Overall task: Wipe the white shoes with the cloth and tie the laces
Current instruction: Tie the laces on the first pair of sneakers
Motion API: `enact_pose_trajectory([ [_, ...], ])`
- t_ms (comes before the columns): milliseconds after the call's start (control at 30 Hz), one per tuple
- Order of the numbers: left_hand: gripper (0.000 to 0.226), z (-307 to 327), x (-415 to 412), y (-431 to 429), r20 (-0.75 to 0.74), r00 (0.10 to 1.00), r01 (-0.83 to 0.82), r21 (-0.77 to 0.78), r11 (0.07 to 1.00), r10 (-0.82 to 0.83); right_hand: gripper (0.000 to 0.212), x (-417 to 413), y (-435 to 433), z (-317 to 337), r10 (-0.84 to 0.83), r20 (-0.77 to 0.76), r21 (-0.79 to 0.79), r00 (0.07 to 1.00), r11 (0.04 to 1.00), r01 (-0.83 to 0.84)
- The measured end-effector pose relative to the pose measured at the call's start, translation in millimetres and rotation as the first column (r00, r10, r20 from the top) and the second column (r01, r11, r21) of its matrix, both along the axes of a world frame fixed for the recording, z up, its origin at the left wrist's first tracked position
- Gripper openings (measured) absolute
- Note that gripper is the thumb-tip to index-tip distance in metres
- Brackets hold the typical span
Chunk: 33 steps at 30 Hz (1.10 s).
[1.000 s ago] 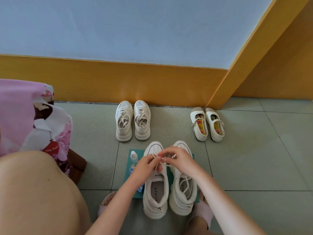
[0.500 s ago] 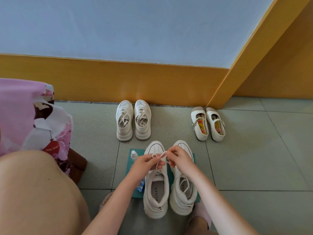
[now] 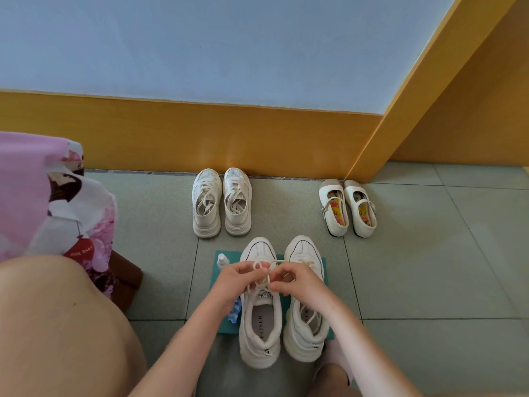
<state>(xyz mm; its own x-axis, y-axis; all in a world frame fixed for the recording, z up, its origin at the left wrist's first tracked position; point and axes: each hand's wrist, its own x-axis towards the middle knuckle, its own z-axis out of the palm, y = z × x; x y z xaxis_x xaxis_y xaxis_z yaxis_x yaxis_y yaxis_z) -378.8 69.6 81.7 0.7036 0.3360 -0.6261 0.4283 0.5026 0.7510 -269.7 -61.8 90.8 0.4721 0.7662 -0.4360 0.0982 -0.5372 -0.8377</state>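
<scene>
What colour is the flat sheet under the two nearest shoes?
The sheet is teal, seen in the head view.

We face a pale blue wall [image 3: 229, 47] with a broad yellow-orange skirting [image 3: 171, 136] along its foot, and a column of the same yellow-orange [image 3: 472, 96] juts out at the right. The floor is laid in grey-green tiles [image 3: 429, 267]. A pair of cream lace-up sneakers [image 3: 206, 204] stands side by side, toes to the skirting. Well to their right, we find a pair of white strap shoes [image 3: 355, 187] with bright patterned insoles. Nearer us stands a small white bottle [image 3: 221, 260]. At the left, pink printed fabric [image 3: 28, 190] drapes over something brown [image 3: 127, 277].
</scene>
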Motion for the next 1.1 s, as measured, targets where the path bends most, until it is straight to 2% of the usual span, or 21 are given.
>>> enact_pose_trajectory([
  [100,0.012,-0.1,-0.8,0.3,0.012,0.999,0.042,0.224,0.974,-0.046,0.022,-1.9,4.3,-6.6,-0.112,-0.11,0.001,0.988,0.994,0.113],
  [200,0.016,-2.3,-1.3,2.4,0.032,0.989,0.114,0.452,0.884,-0.144,0.022,-4.1,9.0,-9.1,-0.088,-0.168,0.01,0.982,0.996,0.091],
  [367,0.018,-2.5,-3.6,-2.7,-0.009,0.995,0.079,0.643,0.762,-0.096,0.008,-1.4,12.0,-11.9,-0.076,-0.173,-0.011,0.982,0.997,0.075],
  [467,0.014,-1.4,-4.7,-8.7,-0.035,0.991,0.108,0.779,0.617,-0.13,0.005,-1.4,13.6,-14.6,-0.066,-0.166,-0.021,0.984,0.998,0.064],
  [500,0.013,-1.8,-4.6,-10.1,-0.034,0.991,0.106,0.796,0.596,-0.131,0.004,-1.7,13.5,-14.9,-0.071,-0.166,-0.018,0.984,0.997,0.069],
  [533,0.012,-2.4,-4.7,-11.0,-0.027,0.993,0.093,0.79,0.606,-0.117,0.006,-1.8,13.0,-14.8,-0.089,-0.174,-0.009,0.981,0.996,0.089],
  [633,0.011,-1.6,-4.3,-12.0,0.008,1.0,0.014,0.701,0.713,-0.028,0.023,-1.0,10.0,-12.6,-0.163,-0.228,0.041,0.96,0.983,0.177],
  [700,0.011,-1.0,-3.8,-12.7,0.017,1.0,-0.003,0.651,0.759,-0.01,0.029,-0.5,8.8,-11.5,-0.144,-0.212,0.067,0.967,0.985,0.161],
  [867,0.012,-3.8,-4.9,-10.2,0.055,0.998,-0.049,0.536,0.843,0.023,0.023,0.7,12.9,-9.1,-0.098,-0.124,0.063,0.988,0.992,0.106],
  [1000,0.012,-2.8,-7.1,-9.9,0.091,0.993,-0.106,0.439,0.892,0.073,0.029,2.8,13.6,-8.8,-0.067,-0.117,0.046,0.991,0.996,0.073],
  [1100,0.014,-2.1,-7.1,-10.2,0.095,0.994,-0.091,0.426,0.9,0.055,0.017,3.5,11.5,-6.9,-0.08,-0.104,0.036,0.991,0.996,0.084],
])
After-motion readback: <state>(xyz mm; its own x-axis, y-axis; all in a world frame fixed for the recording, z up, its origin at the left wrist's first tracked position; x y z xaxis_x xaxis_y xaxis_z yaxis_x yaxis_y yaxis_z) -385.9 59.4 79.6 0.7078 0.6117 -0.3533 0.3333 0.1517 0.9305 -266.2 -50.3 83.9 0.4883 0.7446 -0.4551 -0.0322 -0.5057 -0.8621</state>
